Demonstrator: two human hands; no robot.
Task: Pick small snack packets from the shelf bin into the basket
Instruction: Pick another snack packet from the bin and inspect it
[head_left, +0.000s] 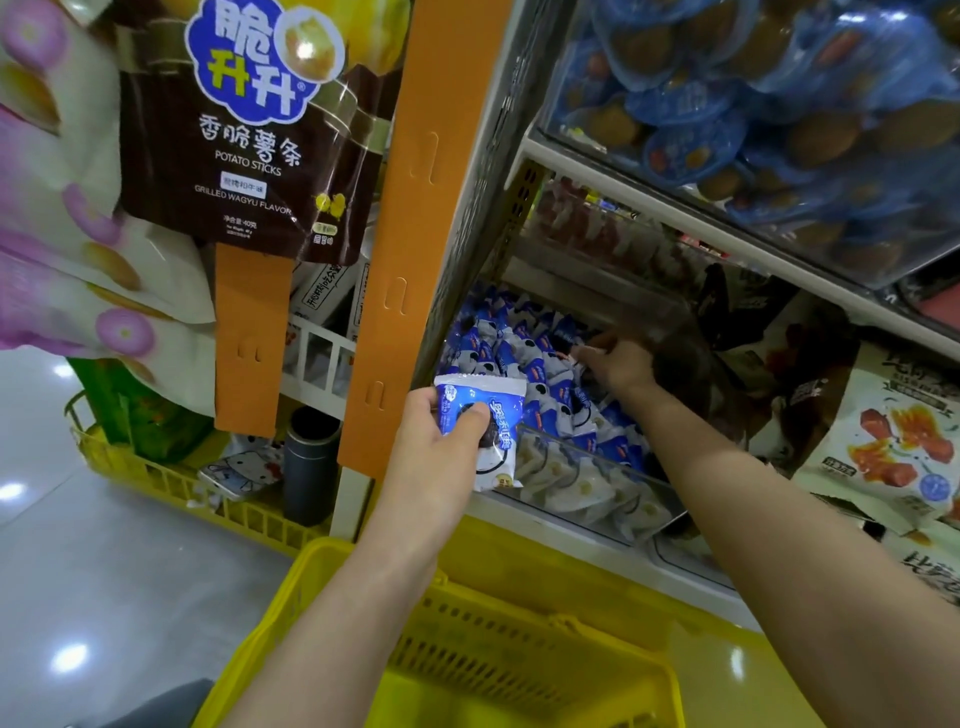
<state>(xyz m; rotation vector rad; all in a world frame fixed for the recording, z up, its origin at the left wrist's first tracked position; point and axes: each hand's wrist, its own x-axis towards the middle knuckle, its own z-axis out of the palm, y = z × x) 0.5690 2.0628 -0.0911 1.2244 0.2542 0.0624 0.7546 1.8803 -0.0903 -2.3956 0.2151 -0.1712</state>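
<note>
A clear-fronted shelf bin (618, 467) holds several small blue-and-white snack packets (524, 358). My left hand (441, 452) is in front of the bin's left corner, shut on one blue-and-white packet (488, 415) held upright above the basket. My right hand (618, 364) reaches deep into the bin, its fingers closed down among the packets; what they hold is hidden. The yellow plastic basket (498, 649) sits directly below my arms, its rim near the shelf's front.
An orange shelf upright (415, 218) stands just left of the bin. Potato stick bags (244, 130) hang at the upper left. Another yellow basket (171, 478) with goods sits on the floor at left. Blue tubs (753, 104) fill the shelf above; brown snack bags (893, 436) lie to the right.
</note>
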